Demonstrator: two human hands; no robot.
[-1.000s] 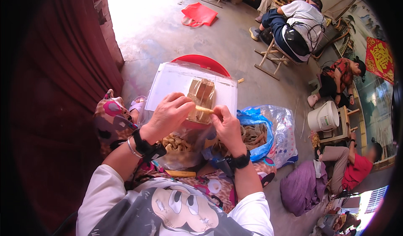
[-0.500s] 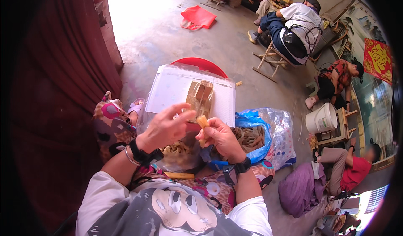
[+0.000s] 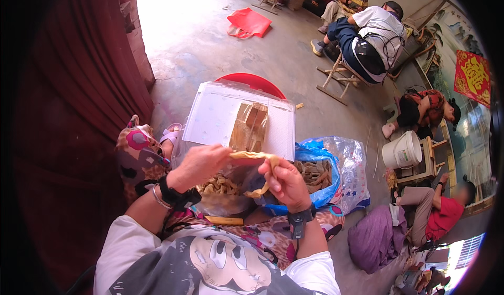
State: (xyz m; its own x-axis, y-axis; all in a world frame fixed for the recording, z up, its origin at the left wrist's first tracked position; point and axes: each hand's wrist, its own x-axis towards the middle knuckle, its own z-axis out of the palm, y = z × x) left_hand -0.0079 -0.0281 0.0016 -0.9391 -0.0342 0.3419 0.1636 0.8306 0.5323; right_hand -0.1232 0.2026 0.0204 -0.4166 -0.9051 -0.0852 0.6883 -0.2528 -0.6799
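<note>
My left hand [image 3: 202,163] pinches one end of a pale yellow, crinkled strip [image 3: 252,154]. My right hand [image 3: 284,182] grips the same strip, which bends down through its fingers with a loose end below. Beyond them, a white board [image 3: 206,114] lies over a red round tub [image 3: 244,80], bearing wooden blocks [image 3: 247,126] under clear plastic. Below my left hand is a clear bag of light brown pieces [image 3: 218,187]; by my right hand, a blue bag [image 3: 329,192] holds greyish-brown strips [image 3: 315,174]. A yellow flat stick [image 3: 223,220] lies on my lap.
Co-workers sit on low seats at the upper right [image 3: 378,37], the right [image 3: 428,106] and lower right [image 3: 441,219], near a white bucket [image 3: 399,150] and wooden stand [image 3: 436,158]. A red bag [image 3: 249,22] lies on the floor. A purple sack [image 3: 375,242] is at my right, a dark red curtain [image 3: 79,95] at left.
The strip, held short and bunched in my right hand half a second ago, is now stretched out between both hands. My left fingers have closed on its end; my right hand has shifted right and down.
</note>
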